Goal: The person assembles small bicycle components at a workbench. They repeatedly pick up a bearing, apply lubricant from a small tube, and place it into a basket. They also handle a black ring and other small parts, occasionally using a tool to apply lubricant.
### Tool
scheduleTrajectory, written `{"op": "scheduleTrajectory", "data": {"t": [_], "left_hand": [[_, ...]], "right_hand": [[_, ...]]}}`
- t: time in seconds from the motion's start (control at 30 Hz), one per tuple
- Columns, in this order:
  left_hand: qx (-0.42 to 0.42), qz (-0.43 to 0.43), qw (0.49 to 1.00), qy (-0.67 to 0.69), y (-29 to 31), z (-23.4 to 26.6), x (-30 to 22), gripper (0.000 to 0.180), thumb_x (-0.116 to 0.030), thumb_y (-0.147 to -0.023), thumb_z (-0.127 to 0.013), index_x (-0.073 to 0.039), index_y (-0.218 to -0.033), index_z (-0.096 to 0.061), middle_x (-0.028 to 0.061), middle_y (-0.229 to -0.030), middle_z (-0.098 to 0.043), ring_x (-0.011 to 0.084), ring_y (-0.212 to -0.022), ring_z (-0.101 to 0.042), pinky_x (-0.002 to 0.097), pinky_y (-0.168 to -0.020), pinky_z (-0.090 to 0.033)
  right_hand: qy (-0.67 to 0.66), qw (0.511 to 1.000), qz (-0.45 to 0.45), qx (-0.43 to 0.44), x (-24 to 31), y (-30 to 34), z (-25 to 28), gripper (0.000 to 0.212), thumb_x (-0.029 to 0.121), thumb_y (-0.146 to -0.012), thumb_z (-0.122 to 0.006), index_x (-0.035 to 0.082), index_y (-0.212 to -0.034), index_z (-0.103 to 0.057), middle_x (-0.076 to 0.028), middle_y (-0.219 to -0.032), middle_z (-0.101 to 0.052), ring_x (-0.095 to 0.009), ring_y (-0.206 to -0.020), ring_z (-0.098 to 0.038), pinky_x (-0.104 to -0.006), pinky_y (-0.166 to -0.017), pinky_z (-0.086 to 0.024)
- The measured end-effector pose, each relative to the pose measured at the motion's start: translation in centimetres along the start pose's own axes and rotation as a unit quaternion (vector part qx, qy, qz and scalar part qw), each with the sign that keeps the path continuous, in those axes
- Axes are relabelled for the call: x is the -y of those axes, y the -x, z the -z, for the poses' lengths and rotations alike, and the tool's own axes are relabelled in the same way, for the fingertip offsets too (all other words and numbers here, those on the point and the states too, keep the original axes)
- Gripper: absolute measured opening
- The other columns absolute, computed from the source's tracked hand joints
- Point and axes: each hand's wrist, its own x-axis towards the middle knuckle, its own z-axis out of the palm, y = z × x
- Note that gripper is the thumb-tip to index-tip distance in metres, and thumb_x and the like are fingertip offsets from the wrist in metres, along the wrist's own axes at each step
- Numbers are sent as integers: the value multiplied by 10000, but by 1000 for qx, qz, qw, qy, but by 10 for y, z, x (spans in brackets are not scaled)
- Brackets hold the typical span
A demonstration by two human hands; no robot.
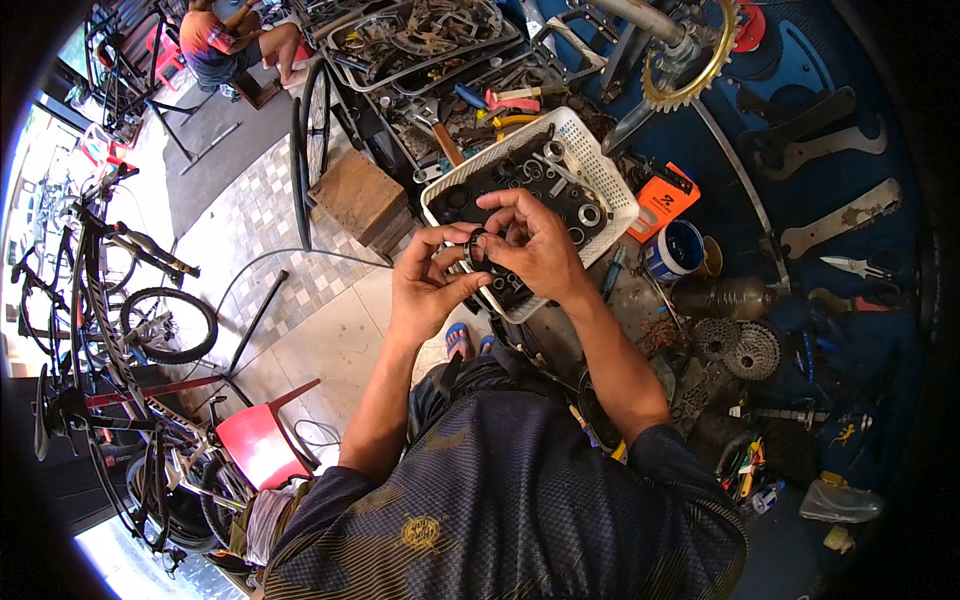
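Observation:
Between the fingertips of both hands is a small dark ring, looking like a bearing or spacer ring. My left hand pinches it from the left with thumb and fingers. From the other side my right hand grips it between thumb and forefinger, its other fingers curled and raised. Just beyond and below the hands lies a white perforated plastic basket. Inside it are several metal rings, such as a silver ring, and other small parts on a dark bottom, partly hidden by my hands.
A wooden box stands left of the basket. To the right are an orange box, a blue-and-white tub, cassette sprockets and wall-hung wrenches. A golden chainring juts in above. Bicycles and a red chair stand left; another person sits far off.

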Motion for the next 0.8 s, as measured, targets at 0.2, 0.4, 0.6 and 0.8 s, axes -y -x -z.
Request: {"op": "scheduleTrajectory", "data": {"t": [0.2, 0.4, 0.6, 0.8], "left_hand": [[1, -7, 1000, 8, 0, 0, -1, 519, 177, -822, -732, -29, -1243, -509, 151, -1334, -541, 285, -1184, -625, 411, -924, -639], [4, -10, 1000, 12, 1, 0, -2, 533, 196, -815, -724, -24, -1250, -508, 162, -1340, -541, 270, -1192, -626, 388, -931, -634], [16, -12, 1000, 21, 1, 1, -3, 529, 220, -827, -692, -15, -1265, -510, 163, -1364, -529, 234, -1206, -622, 353, -925, -639], [12, -8, 1000, 14, 3, 2, -4, 524, 209, -825, -704, -18, -1258, -514, 161, -1356, -532, 254, -1201, -622, 366, -918, -641]], "right_hand": [[-63, 998, -30, 5, -5, 2, -2, 458, 59, -873, -780, 50, -1291, -592, 24, -905, -655, -7, -701, -489, -192, -621, -406], [-98, 994, -45, 9, -5, 2, 0, 503, 102, -838, -811, 56, -1289, -595, 21, -904, -663, -15, -685, -466, -199, -626, -403], [-91, 995, -44, 13, 0, 2, 0, 517, 122, -831, -831, 53, -1285, -597, 13, -911, -674, -18, -685, -467, -198, -627, -405], [-33, 998, -41, 19, 5, 2, 4, 475, 113, -825, -842, 58, -1242, -620, 6, -914, -683, -30, -720, -521, -212, -641, -430]]}}
